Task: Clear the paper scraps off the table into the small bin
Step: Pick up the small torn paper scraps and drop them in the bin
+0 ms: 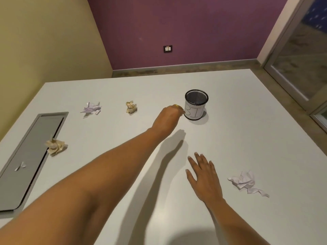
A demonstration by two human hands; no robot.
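Note:
A small black mesh bin point(196, 110) with a white paper label stands upright at the middle back of the white table point(247, 131). My left hand point(169, 117) reaches out to the bin's left side, fingers curled down and touching its wall; what the fingers hold is hidden. My right hand point(203, 177) lies flat on the table nearer to me, fingers spread and holding nothing. Crumpled scraps lie around: a white one point(91, 109) at the back left, a tan one point(131, 107) beside it, a tan one point(55, 147) at the left, and a white one point(245, 182) just right of my right hand.
A grey cable-hatch panel point(26, 156) is set into the table's left side, with a tiny white scrap point(20, 166) lying on it. The left tan scrap sits at the panel's edge. Walls stand behind the table, and a glass door is at the right.

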